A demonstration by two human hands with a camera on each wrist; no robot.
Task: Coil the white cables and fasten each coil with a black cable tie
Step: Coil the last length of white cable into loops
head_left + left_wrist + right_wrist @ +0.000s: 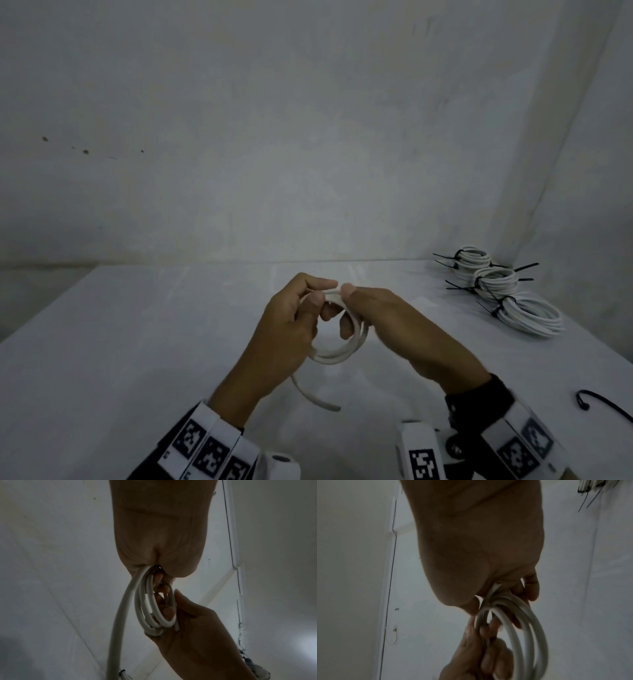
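Observation:
A white cable is wound into a small coil of a few loops, held above the white table. My left hand pinches the top of the coil, and my right hand grips the same spot from the other side. A loose tail of the cable hangs down toward me. In the left wrist view the coil runs out of my left palm to my right hand. In the right wrist view the loops pass between both hands. One loose black cable tie lies at the right.
Three tied white coils with black ties sticking out sit at the back right of the table. A grey wall rises behind the table, with a corner at the right.

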